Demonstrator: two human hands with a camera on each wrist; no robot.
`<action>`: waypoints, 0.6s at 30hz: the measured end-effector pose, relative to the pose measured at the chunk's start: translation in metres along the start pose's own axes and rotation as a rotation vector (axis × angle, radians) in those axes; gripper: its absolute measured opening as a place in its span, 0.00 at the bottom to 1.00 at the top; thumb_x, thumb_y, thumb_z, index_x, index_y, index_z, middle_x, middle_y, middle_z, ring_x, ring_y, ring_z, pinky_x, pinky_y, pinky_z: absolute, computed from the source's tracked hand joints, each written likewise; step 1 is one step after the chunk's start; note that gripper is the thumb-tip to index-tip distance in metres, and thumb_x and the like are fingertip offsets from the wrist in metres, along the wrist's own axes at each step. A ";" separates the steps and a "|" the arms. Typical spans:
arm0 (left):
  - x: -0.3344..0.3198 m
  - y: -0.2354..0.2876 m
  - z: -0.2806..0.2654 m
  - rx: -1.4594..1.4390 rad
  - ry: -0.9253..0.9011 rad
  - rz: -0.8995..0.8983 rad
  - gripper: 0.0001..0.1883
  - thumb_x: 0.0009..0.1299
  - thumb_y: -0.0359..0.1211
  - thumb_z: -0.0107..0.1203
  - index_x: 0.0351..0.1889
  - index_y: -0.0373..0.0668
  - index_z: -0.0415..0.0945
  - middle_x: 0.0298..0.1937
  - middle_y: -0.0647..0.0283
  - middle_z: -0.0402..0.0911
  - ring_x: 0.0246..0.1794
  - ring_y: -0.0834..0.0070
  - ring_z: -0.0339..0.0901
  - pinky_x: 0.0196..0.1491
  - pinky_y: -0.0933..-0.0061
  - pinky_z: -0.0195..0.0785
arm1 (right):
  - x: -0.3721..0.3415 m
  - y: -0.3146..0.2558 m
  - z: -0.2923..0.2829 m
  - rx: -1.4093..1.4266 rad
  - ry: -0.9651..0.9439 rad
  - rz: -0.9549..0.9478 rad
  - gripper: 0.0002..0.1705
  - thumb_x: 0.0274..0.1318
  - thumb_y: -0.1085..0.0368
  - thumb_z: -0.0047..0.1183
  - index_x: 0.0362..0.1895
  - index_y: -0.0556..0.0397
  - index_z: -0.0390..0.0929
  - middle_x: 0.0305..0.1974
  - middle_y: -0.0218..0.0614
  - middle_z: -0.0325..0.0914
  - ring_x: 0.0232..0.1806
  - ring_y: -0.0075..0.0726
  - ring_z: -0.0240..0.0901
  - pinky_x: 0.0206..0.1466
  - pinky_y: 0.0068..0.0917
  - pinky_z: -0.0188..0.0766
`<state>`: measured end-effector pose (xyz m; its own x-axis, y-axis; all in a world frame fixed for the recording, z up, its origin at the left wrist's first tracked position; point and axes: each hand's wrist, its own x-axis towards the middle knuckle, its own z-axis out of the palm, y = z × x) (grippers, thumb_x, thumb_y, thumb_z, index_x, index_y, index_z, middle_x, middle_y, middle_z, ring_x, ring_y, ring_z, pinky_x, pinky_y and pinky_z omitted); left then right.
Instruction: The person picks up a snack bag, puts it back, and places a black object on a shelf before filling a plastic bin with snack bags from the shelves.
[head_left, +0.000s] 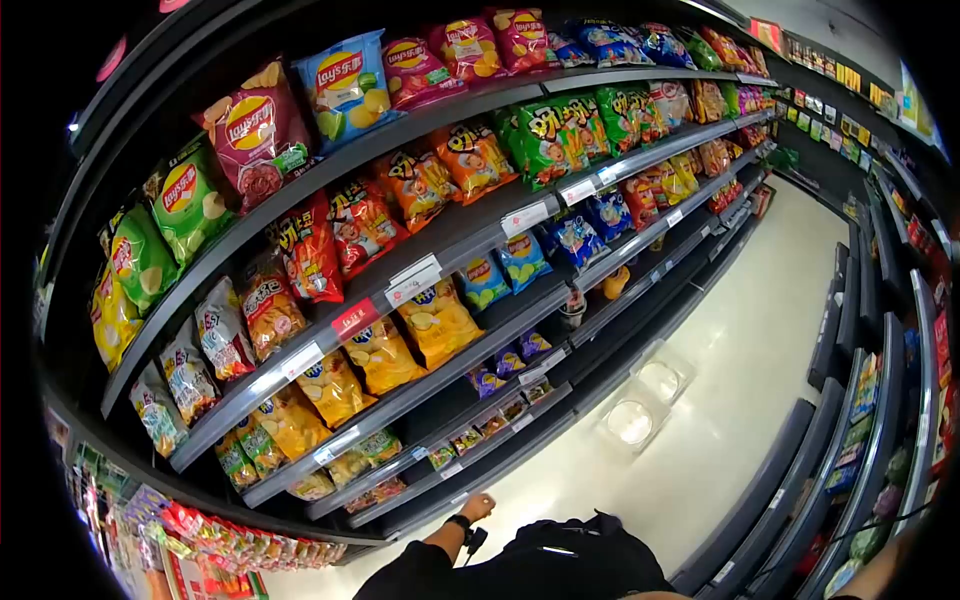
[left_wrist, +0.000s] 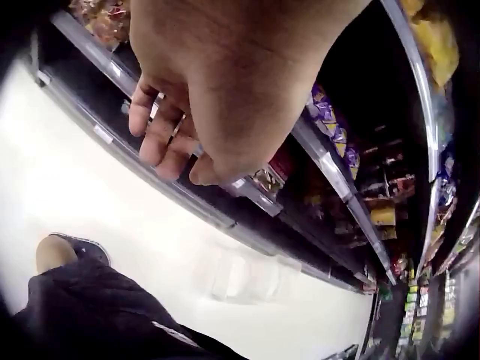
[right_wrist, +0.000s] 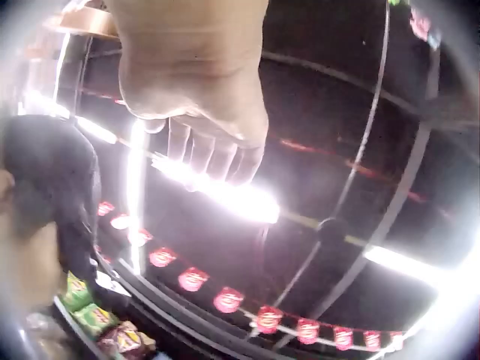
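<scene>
The person's left hand (head_left: 478,507) hangs beside the lowest shelves, fingers loosely bent and holding nothing. The right hand (right_wrist: 199,90) is likewise empty, fingers relaxed, ceiling lights (right_wrist: 232,201) showing beyond it. Small packets (head_left: 466,440) sit on a low shelf near the left hand; purple packets (head_left: 508,359) lie one level up. Higher come yellow chip bags (head_left: 440,322) and orange bags (head_left: 473,160). Clear plastic containers (head_left: 648,400) stand on the aisle floor (head_left: 770,290), partly blocking it between the two shelving rows.
</scene>
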<state>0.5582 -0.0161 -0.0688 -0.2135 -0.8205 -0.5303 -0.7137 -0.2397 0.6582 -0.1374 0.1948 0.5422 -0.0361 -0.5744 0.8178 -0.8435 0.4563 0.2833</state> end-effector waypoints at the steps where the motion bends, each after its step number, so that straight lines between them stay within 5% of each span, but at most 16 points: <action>1: -0.012 -0.001 0.004 -0.030 -0.033 -0.047 0.16 0.67 0.44 0.52 0.36 0.40 0.80 0.26 0.58 0.83 0.26 0.67 0.81 0.34 0.64 0.73 | 0.005 0.009 0.010 0.019 0.000 0.003 0.20 0.72 0.62 0.36 0.60 0.58 0.71 0.58 0.44 0.71 0.61 0.44 0.65 0.66 0.36 0.57; 3: 0.000 -0.065 0.032 0.272 -0.142 0.372 0.17 0.67 0.44 0.54 0.39 0.38 0.80 0.26 0.58 0.83 0.24 0.70 0.80 0.28 0.67 0.73 | 0.011 0.024 0.029 0.053 0.003 0.013 0.20 0.72 0.62 0.36 0.60 0.57 0.71 0.57 0.44 0.72 0.60 0.44 0.65 0.65 0.36 0.57; 5: -0.033 -0.036 0.051 -0.043 -0.196 -0.226 0.16 0.67 0.42 0.55 0.39 0.38 0.80 0.26 0.55 0.82 0.24 0.70 0.80 0.28 0.66 0.73 | 0.014 0.037 0.049 0.086 -0.003 0.031 0.19 0.72 0.62 0.37 0.59 0.57 0.71 0.57 0.44 0.72 0.60 0.44 0.65 0.64 0.36 0.57; 7: -0.042 -0.050 0.070 0.412 -0.143 0.643 0.16 0.70 0.42 0.52 0.39 0.38 0.80 0.24 0.55 0.81 0.23 0.72 0.79 0.27 0.66 0.73 | 0.020 0.050 0.063 0.109 0.000 0.032 0.19 0.72 0.62 0.37 0.59 0.57 0.71 0.56 0.44 0.72 0.59 0.43 0.66 0.63 0.36 0.57; 9: -0.038 -0.047 0.089 0.352 -0.088 0.610 0.14 0.67 0.42 0.53 0.38 0.43 0.83 0.30 0.56 0.83 0.26 0.64 0.80 0.33 0.59 0.75 | 0.026 0.063 0.082 0.134 -0.002 0.039 0.19 0.72 0.62 0.37 0.58 0.57 0.71 0.55 0.43 0.72 0.58 0.43 0.66 0.62 0.36 0.57; 11: -0.029 -0.018 0.105 -0.166 -0.210 -0.328 0.14 0.70 0.43 0.52 0.39 0.44 0.82 0.28 0.59 0.83 0.23 0.69 0.79 0.28 0.63 0.74 | 0.033 0.071 0.100 0.153 0.010 0.029 0.19 0.71 0.62 0.38 0.58 0.57 0.72 0.54 0.43 0.72 0.57 0.43 0.66 0.61 0.36 0.58; 13: -0.005 -0.011 0.112 -0.017 -0.310 -0.195 0.13 0.69 0.42 0.55 0.39 0.43 0.82 0.27 0.61 0.82 0.24 0.72 0.79 0.28 0.68 0.73 | 0.041 0.082 0.114 0.183 0.001 0.016 0.18 0.71 0.61 0.38 0.57 0.56 0.72 0.54 0.43 0.72 0.56 0.43 0.66 0.60 0.36 0.58; 15: -0.029 0.049 0.113 -0.329 -0.019 -0.186 0.13 0.70 0.41 0.55 0.39 0.43 0.82 0.25 0.63 0.82 0.23 0.75 0.78 0.26 0.73 0.70 | 0.049 0.090 0.124 0.192 0.001 0.020 0.18 0.71 0.61 0.38 0.57 0.56 0.72 0.53 0.42 0.72 0.55 0.43 0.66 0.59 0.35 0.58; 18: -0.011 0.083 0.123 -0.358 -0.028 -0.151 0.13 0.71 0.42 0.54 0.40 0.43 0.82 0.25 0.64 0.81 0.23 0.77 0.77 0.26 0.74 0.69 | 0.061 0.089 0.135 0.202 0.013 0.022 0.18 0.70 0.61 0.39 0.56 0.56 0.72 0.52 0.42 0.72 0.54 0.43 0.66 0.58 0.35 0.58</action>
<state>0.4192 0.0369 -0.0734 -0.1457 -0.7486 -0.6468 -0.4617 -0.5268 0.7137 -0.2868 0.1091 0.5498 -0.0497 -0.5563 0.8295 -0.9332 0.3219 0.1599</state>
